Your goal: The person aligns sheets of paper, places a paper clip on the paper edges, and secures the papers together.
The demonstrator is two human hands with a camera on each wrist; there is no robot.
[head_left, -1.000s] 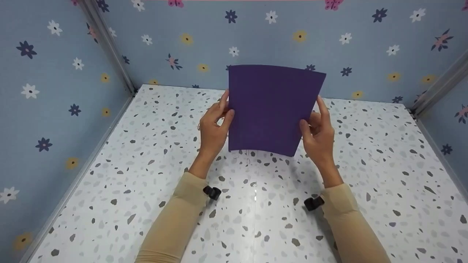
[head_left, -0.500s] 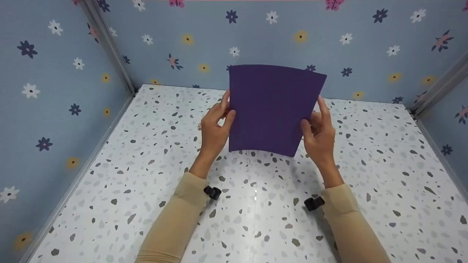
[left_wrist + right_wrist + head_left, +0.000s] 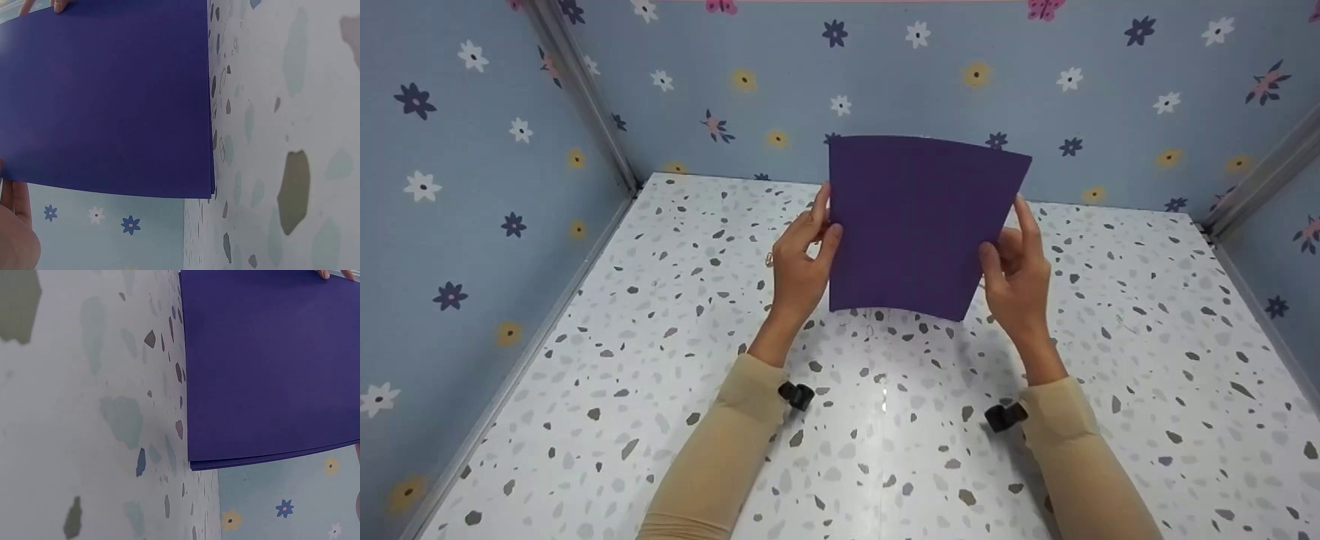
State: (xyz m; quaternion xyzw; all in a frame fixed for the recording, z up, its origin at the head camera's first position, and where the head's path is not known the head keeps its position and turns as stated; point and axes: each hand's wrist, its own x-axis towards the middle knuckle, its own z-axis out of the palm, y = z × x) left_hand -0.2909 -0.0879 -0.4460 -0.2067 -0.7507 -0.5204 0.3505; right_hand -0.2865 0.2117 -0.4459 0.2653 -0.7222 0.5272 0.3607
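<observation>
A stack of thin, smooth, deep-purple rectangular sheets [image 3: 922, 225] stands raised, its face toward the person, over the far middle part of a white tabletop with grey, green and brown terrazzo-like flecks [image 3: 877, 457]. The left hand [image 3: 801, 259] pinches its left edge, thumb on the near face and fingers reaching behind; the right hand [image 3: 1016, 274] grips the right edge in the same way. The two hands are well apart, with the purple face spanning between them. The stack bows gently, its top and bottom edges curving (both wrist views show doubled edges, so there is more than one layer, though the count cannot be told). Whether the lower edge touches the tabletop cannot be told.

Tan long sleeves [image 3: 712, 450] cover both forearms, and a small black device [image 3: 796, 396] sits at the left cuff, with a matching black one [image 3: 1006, 416] at the right. Beyond the far table edge rises a pale-blue panel printed with white, yellow and navy flowers [image 3: 900, 82]; similar flowered panels [image 3: 457, 247] flank the left and right sides.
</observation>
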